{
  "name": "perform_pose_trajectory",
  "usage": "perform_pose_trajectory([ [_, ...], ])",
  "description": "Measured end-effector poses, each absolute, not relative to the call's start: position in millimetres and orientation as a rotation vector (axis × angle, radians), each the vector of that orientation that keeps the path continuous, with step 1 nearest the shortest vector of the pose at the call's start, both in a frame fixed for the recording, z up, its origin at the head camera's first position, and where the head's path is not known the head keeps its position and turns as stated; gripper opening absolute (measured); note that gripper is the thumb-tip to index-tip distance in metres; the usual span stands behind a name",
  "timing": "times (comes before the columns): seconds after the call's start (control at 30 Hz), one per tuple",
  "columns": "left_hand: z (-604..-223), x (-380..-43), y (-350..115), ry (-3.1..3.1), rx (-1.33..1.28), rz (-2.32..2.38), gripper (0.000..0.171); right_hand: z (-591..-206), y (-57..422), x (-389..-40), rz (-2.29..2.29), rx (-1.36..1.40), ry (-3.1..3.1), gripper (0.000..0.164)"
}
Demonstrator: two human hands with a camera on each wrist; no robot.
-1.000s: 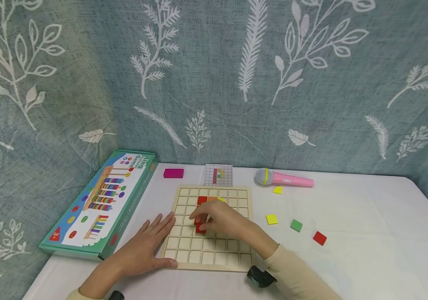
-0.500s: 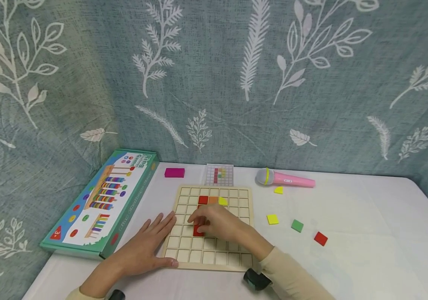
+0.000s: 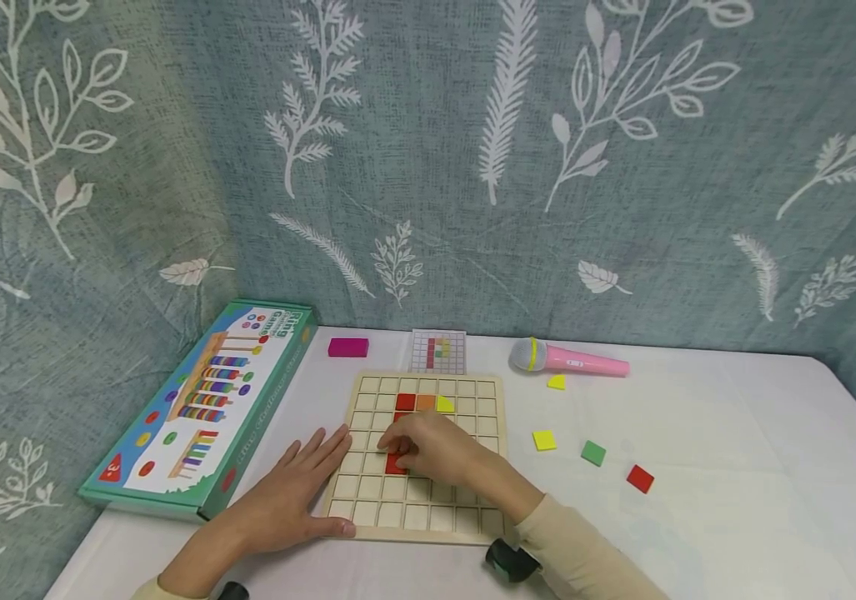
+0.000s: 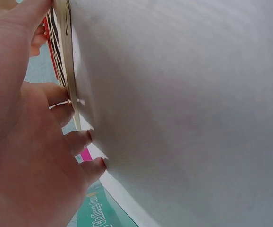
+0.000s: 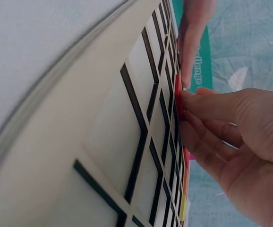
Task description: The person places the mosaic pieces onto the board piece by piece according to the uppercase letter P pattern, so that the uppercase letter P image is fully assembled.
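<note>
A wooden grid board [image 3: 416, 534] lies on the table. My right hand [image 3: 443, 450] is over its middle, fingers curled, thumb and fingertips at a red square tile [image 3: 396, 464] that appears to lie in a cell. In the right wrist view the thumb touches this red tile [image 5: 177, 97]. Farther up the board sit another red tile [image 3: 406, 402], an orange tile [image 3: 426, 403] and a yellow tile [image 3: 446, 404]. My hand partly hides more red between them. My left hand [image 3: 288, 504] lies with fingers spread and straight, touching the board's left edge.
To the right lie a yellow quarter-round tile [image 3: 557, 382], a yellow square [image 3: 544, 440], a green tile [image 3: 593, 452] and a red tile [image 3: 641, 478]. Behind are a pattern card [image 3: 437, 352], a magenta block [image 3: 348, 347] and a pink microphone [image 3: 578, 360]. A game box [image 3: 225, 408] stands left.
My right hand has shifted slightly left and nearer, uncovering the orange and yellow tiles. The red tile at its fingertips has moved slightly nearer and left. My left hand has stayed put.
</note>
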State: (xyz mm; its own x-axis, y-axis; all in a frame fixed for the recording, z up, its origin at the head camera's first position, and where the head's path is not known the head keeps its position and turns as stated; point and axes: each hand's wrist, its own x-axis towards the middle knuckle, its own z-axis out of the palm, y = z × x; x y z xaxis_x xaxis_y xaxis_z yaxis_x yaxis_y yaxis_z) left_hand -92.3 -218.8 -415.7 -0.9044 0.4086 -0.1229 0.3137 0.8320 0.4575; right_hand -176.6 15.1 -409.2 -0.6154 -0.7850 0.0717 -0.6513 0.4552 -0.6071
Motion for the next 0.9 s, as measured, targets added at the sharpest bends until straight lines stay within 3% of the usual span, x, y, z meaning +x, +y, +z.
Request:
perform_pose_trajectory([
  [0.37,-414,-93,-218,2.79,0.533,0.637,0.113,-392,44,-177,-0.993,-1.217,2.443,0.023],
  [0.9,-414,-93,-217,2.795,0.526,0.631,0.114,-388,157,-188,-1.03,-1.129,2.616,0.025],
])
